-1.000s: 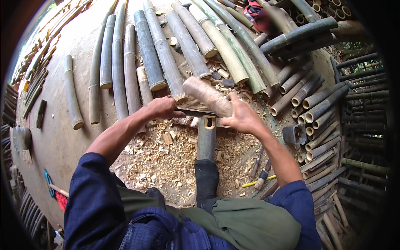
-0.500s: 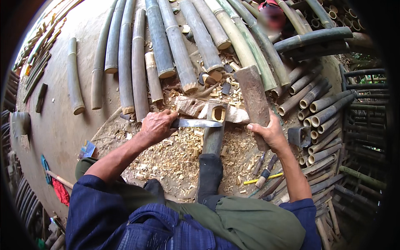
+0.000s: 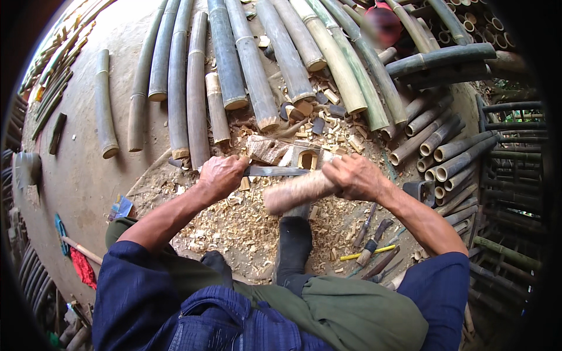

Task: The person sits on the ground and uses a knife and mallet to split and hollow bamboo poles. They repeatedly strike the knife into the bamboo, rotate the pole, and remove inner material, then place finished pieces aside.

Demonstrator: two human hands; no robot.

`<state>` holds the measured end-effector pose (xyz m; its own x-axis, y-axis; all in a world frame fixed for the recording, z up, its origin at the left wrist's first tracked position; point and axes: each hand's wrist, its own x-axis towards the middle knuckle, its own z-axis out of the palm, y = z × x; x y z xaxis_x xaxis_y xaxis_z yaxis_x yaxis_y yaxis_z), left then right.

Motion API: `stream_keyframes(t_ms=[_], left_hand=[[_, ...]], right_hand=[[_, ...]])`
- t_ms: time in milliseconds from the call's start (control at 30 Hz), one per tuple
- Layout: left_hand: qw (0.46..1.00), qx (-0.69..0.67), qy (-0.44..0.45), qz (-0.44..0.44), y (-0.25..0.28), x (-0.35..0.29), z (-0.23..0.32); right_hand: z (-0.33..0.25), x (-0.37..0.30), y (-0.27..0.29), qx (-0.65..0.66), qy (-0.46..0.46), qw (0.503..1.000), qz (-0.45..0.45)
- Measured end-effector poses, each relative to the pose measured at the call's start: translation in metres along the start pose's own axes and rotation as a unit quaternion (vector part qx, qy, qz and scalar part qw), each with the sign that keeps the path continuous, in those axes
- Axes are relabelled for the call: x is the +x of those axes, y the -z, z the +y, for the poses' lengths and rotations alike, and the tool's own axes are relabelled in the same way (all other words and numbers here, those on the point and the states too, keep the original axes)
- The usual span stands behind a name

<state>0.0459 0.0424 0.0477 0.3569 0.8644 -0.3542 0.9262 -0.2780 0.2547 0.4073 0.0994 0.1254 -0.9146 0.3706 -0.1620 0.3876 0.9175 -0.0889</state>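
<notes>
Well, we see the bamboo piece (image 3: 305,145) in the middle of the ground, with a hole (image 3: 308,159) near its far end. The knife (image 3: 273,171) points across it, just on the near side of the hole, and the left hand (image 3: 222,177) is closed tight on the knife. The right hand (image 3: 358,178) grasps the wooden block (image 3: 298,192), which is over the bamboo and near the blade. If the block hits crooked, we think it could slide off and bump the left hand. If the foot (image 3: 294,240) does not press well, the bamboo could roll and the knife could slip. We can't tell if the blade touches the bamboo. The blurry block hides the bamboo's middle, and the foot covers its near end. Farther out, wood chips (image 3: 234,216) lie about, and the top edge cuts off the long poles (image 3: 252,64).
</notes>
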Motion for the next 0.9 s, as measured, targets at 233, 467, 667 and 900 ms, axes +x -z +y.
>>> stream_keyframes(t_ms=[233, 467, 667, 900], left_hand=[[0.999, 0.031, 0.005, 0.012, -0.011, 0.005, -0.004], [0.998, 0.035, -0.024, 0.048, -0.02, 0.006, -0.005], [0.971, -0.225, -0.052, -0.066, -0.024, 0.028, -0.024], [0.966, -0.252, 0.057, -0.004, 0.008, 0.038, -0.013]], right_hand=[[0.0, 0.006, -0.015, -0.046, -0.042, 0.998, -0.006], [-0.012, 0.005, -0.014, -0.017, 0.006, 0.996, 0.088], [-0.044, 0.001, -0.001, 0.038, -0.003, 0.999, 0.001], [-0.085, -0.022, 0.007, 0.093, -0.011, 0.995, -0.019]])
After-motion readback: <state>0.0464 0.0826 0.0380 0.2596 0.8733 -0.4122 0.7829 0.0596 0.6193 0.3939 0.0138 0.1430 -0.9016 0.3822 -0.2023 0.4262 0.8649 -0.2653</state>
